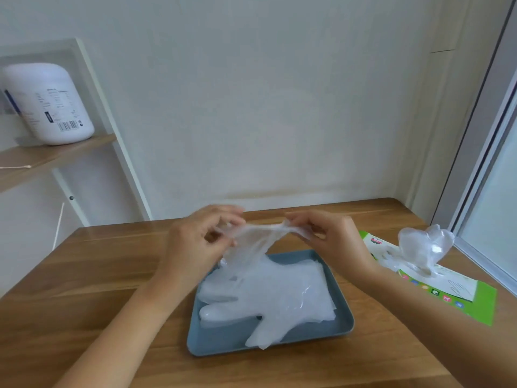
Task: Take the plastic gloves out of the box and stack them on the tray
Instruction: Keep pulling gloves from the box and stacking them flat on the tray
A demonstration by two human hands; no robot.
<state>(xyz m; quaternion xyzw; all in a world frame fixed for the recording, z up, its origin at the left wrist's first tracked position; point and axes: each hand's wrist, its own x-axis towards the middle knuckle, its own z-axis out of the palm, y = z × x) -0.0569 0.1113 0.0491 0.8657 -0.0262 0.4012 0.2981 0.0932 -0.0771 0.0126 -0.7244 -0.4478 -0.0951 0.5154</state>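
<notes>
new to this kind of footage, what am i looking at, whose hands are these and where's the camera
No machine: a person works with bare hands, filmed by one camera worn on their head, looking down. The left hand and right hand pinch one clear glove, stretched between them above a blue tray. A stack of gloves lies in the tray. On the table to the right lies the green box, a spare glove puffing out of it.

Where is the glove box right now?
In the head view, the glove box lies on the table, right of the blue tray, near the window, with one glove poking out.
</notes>
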